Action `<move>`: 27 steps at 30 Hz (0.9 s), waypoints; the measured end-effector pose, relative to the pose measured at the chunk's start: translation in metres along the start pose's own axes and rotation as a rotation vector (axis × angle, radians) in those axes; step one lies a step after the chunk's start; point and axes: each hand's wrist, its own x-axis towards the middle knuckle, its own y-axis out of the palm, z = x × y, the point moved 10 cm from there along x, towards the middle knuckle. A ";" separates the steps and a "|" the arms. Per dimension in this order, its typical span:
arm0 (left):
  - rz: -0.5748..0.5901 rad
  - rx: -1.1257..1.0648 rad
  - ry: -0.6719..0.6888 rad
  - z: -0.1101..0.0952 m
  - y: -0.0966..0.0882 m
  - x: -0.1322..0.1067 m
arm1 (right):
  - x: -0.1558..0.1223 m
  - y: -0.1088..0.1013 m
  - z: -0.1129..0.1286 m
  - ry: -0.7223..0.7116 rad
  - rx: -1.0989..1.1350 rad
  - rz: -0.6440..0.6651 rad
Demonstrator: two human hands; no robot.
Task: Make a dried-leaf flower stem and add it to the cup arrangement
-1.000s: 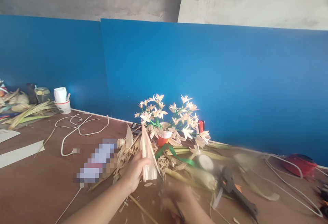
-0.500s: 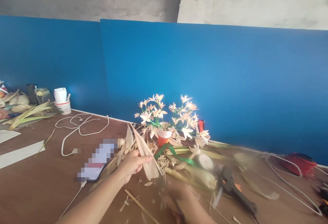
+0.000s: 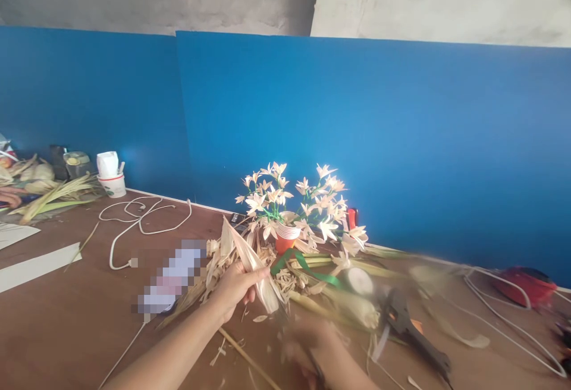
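Fingers of the left hand [image 3: 235, 286] pinch the dried husk [image 3: 259, 268], best held taut near its base; I cannot tell the grip of the blurred right hand [image 3: 312, 347].

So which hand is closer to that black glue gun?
Right. The right hand sits just left of the glue gun, apart from it; the left hand is farther left, gripping a dried husk strip.

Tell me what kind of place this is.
Probably a craft workbench for making leaf flowers: a dried leaf strip in the left hand, a finished flower bouquet, and a glue gun.
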 end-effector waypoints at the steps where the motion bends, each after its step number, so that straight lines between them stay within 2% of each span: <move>1: -0.012 -0.004 -0.001 0.002 0.000 0.000 | 0.000 0.000 -0.001 0.004 0.007 0.004; 11: 0.020 -0.031 -0.011 0.004 0.009 -0.002 | 0.001 0.004 0.005 0.022 0.033 0.026; 27: 0.053 0.052 0.023 0.010 0.006 0.005 | -0.003 0.001 0.016 -0.040 0.054 0.029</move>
